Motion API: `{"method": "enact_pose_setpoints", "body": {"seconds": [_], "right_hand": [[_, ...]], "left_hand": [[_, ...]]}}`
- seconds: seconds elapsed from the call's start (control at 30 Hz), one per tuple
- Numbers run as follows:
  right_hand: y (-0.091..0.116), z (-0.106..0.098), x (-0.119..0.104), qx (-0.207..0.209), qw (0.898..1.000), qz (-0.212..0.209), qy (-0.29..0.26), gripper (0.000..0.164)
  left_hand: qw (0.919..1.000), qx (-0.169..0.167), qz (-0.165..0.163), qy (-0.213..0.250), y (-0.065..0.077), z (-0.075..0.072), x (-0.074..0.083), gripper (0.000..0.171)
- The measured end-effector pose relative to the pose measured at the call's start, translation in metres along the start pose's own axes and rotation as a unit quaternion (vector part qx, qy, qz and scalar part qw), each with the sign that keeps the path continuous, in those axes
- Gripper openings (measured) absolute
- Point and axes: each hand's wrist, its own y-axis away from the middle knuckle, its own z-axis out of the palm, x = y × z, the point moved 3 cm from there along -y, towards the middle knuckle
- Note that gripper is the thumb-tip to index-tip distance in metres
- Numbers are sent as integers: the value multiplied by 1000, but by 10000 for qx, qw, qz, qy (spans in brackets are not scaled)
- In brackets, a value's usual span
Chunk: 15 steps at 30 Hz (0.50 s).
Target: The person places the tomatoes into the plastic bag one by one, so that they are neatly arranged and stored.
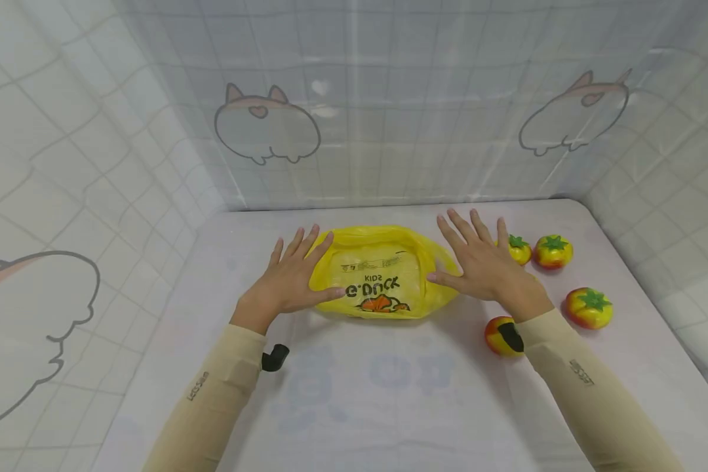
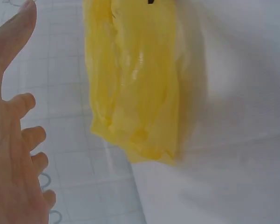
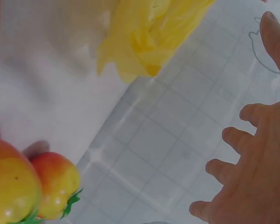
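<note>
A yellow plastic bag [image 1: 377, 265] with duck lettering lies on the table, its mouth spread wide. My left hand [image 1: 292, 282] hovers at the bag's left side, fingers straight and spread. At its right side is my right hand [image 1: 486, 265], fanned out in the same way. Both wrist views show a gap between the hand and the bag [image 2: 135, 84], and neither hand holds anything. Several red-and-yellow toy fruits with green leaf tops, such as this one [image 1: 588, 308], sit around the right hand; another toy fruit [image 1: 498, 337] is partly hidden by the right wrist.
The white-covered table [image 1: 354, 406] extends toward me in front of the bag. A tiled-pattern curtain [image 1: 389, 144] with cartoon animals rises behind the table's far edge, with similar sheets on both sides. Black pieces [image 1: 276, 358] stick out beside the sleeves.
</note>
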Motion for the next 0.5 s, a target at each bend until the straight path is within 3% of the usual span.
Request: {"method": "enact_pose_setpoints", "body": {"seconds": [0.2, 0.5], "right_hand": [[8, 4, 7, 14, 9999, 101, -81, 109], [23, 12, 22, 191, 9993, 159, -267, 109]], "left_hand": [[9998, -58, -38, 194, 3, 14, -7, 115], [9972, -197, -232, 688, 12, 47, -22, 121]]}}
